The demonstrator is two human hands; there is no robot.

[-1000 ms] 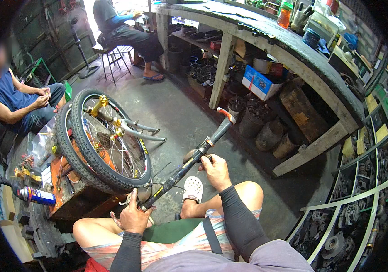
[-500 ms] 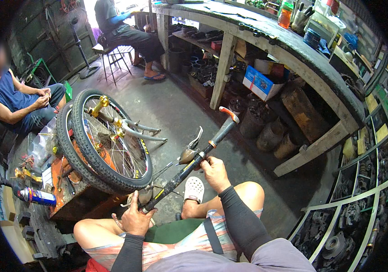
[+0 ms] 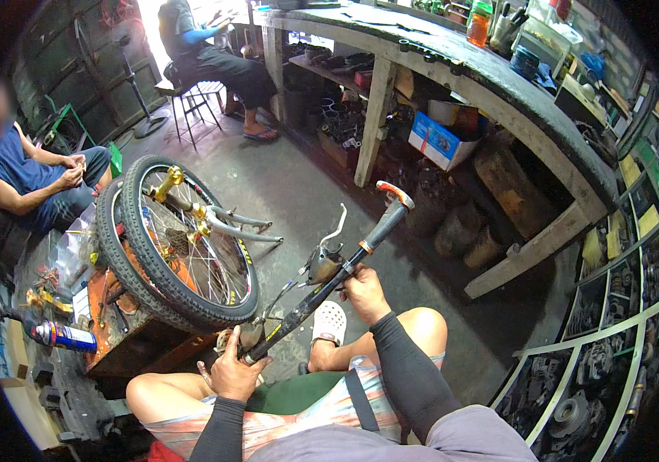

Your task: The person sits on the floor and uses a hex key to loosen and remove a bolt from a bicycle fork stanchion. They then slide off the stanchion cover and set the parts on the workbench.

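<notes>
Grey workshop floor point(image 3: 306, 169) stretches out ahead of both your hands, and the long bench point(image 3: 499, 78) runs beyond your right hand, curving round toward that side. Off to the right of that same hand you've got the parts rack point(image 3: 630, 325), packed with greasy-looking bits. Two other people are sitting around: one in dark clothes point(image 3: 214, 61) on a stool, well ahead of your hands, and one in a blue vest point(image 3: 33, 169), far off to the left of your left hand. Ahead and left of your left hand are two bike wheels point(image 3: 164, 285), one overlapping the other, with a silver fork point(image 3: 233, 223) at their right. The black handlebar point(image 3: 308, 305) is right between your hands, slanting up to the right. Your left hand point(image 3: 237, 369) is wrapped around its lower end, and your right hand point(image 3: 365, 295) grips it further up, below the orange ring. Under the bench, ahead of your right hand, there's a blue-and-white box point(image 3: 437, 138). Left of your left hand, a blue spray can point(image 3: 65, 335) lies on its side. Smaller still, the brake lever point(image 3: 324, 266) sits on the bar just left of your right hand, silver blade sticking up.
</notes>
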